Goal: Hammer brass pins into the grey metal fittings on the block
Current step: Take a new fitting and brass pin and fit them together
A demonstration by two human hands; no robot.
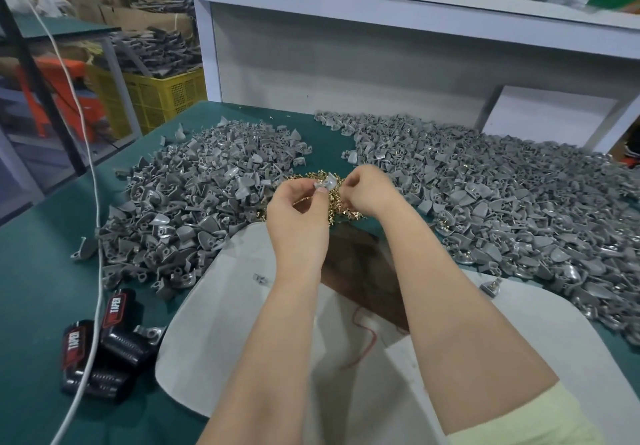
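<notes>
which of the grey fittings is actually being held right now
The single grey fitting pinched by the left hand above the brass pins; every other one lies loose in the piles or on the white board.

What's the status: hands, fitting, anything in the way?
Left hand pinches grey fitting. Right hand beside it, grip unclear. Brass pins heaped below. No hammer seen.

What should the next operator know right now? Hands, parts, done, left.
Left hand pinches one grey fitting above the brass pin pile.
Right hand, fingers curled, is at the fitting's other edge; whether it holds a pin is too small to tell.
Loose fittings lie in a left heap and a right heap; some in the right heap seem to carry pins.
No hammer in view.
Left: seat the pin, hammer it, and work through the heaps.
</notes>
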